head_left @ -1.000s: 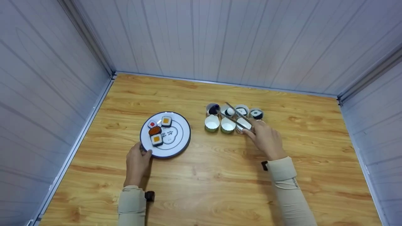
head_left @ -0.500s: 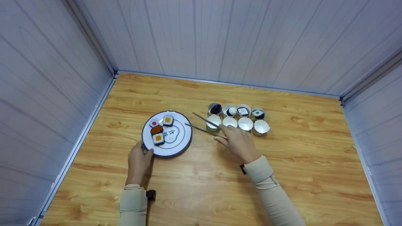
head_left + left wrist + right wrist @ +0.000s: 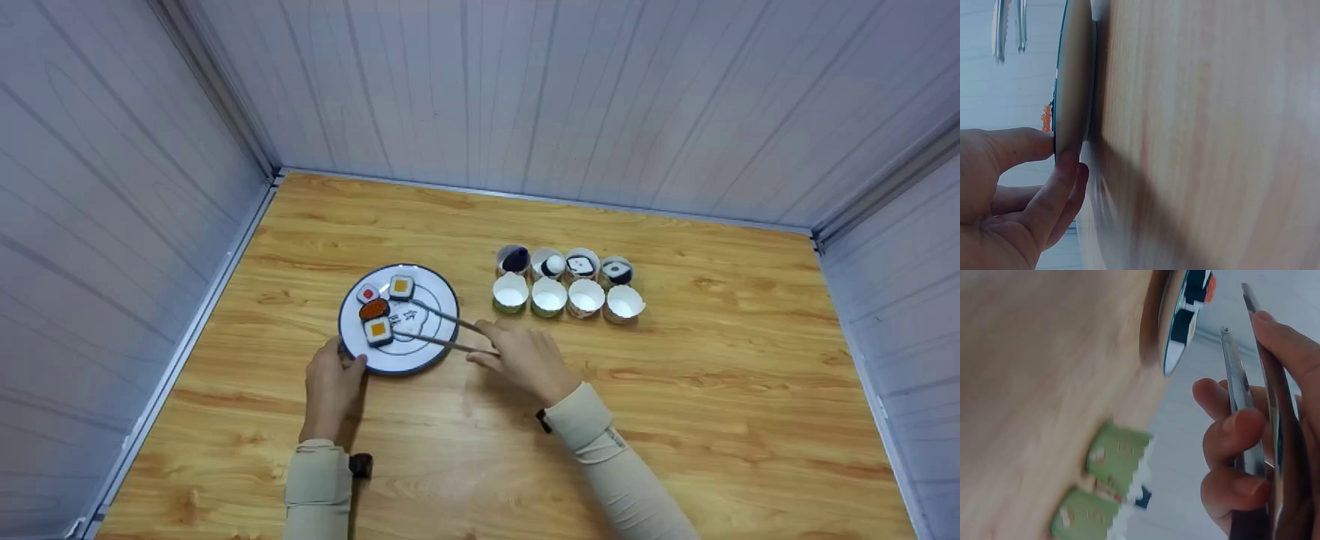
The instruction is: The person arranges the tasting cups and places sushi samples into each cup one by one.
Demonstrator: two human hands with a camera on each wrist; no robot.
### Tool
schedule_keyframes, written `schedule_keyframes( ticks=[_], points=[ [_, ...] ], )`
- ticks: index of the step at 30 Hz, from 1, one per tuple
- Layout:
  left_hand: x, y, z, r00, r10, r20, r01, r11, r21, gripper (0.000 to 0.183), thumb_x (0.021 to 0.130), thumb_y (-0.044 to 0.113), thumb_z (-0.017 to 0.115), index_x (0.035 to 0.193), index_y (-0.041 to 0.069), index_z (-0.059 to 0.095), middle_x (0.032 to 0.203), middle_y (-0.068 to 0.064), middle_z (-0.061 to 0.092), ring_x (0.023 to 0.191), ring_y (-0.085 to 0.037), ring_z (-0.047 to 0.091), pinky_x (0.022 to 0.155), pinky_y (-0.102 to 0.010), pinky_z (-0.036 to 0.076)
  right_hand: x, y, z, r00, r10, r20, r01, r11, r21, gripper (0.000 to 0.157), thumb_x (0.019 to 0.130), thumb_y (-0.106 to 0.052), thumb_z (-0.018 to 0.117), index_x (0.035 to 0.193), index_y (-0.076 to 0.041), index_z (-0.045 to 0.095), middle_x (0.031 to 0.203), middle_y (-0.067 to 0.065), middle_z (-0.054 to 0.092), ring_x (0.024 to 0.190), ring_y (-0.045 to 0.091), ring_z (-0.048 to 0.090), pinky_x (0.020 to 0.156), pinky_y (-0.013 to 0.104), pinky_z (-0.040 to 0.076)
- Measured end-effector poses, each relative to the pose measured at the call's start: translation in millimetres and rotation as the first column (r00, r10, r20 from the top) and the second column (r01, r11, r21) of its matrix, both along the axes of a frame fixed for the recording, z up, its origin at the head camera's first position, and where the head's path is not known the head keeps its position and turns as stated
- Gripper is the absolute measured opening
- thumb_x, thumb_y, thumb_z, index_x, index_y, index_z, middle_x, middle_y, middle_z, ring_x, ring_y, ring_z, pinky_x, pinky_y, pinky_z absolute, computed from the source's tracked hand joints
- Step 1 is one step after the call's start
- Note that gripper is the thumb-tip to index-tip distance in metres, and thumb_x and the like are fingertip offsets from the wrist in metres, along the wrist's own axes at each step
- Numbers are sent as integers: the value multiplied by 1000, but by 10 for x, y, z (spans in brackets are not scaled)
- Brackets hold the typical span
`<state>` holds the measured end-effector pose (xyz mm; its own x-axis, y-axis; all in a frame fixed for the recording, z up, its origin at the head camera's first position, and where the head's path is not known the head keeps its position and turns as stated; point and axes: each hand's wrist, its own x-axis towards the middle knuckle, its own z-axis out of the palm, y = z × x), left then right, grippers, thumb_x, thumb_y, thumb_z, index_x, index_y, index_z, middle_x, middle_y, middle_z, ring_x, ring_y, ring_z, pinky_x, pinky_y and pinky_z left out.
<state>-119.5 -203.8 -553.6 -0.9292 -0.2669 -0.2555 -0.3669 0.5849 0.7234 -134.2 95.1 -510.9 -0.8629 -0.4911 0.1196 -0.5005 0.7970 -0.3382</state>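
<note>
My left hand (image 3: pixel 330 390) pinches the near left rim of a white, blue-edged plate (image 3: pixel 409 364), thumb on top and fingers below. On the plate sit two square sushi pieces with yellow centres, one at the back (image 3: pixel 401 286) and one nearer (image 3: pixel 378 330). Between them lie an orange-topped roe sushi (image 3: pixel 373 309) and a small roll with a red centre (image 3: pixel 367 293). My right hand (image 3: pixel 525 360) holds metal tongs (image 3: pixel 1238 377), their arms spread and nothing between the tips. In the left wrist view the serrated tong tips (image 3: pixel 1021 39) stand apart from the plate surface.
Several paper cups stand in two rows right of the plate. Those behind hold a dark purple piece (image 3: pixel 515 260), a white-and-black one (image 3: pixel 553 265) and other black-and-white pieces (image 3: pixel 617 271). The front cups (image 3: pixel 586 298) show white insides. Panel walls (image 3: pixel 495 90) enclose the wooden table (image 3: pixel 465 465).
My right hand has carried the spread tongs leftward from above the cups to over the plate. The left hand keeps its grip on the rim, and the sushi pieces lie as before.
</note>
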Motion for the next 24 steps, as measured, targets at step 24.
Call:
schedule_keyframes(
  ticks=[24],
  points=[
    [11, -12, 29, 1000, 1, 18, -2, 1000, 27, 54, 99, 8, 61, 147, -6, 41, 119, -19, 58, 103, -27, 57, 86, -40, 51, 43, -431, -211, 999, 20, -43, -15, 993, 113, 42, 93, -50, 66, 119, -17, 65, 90, 2, 64, 64, 22, 62, 49, 38, 46]
  ],
)
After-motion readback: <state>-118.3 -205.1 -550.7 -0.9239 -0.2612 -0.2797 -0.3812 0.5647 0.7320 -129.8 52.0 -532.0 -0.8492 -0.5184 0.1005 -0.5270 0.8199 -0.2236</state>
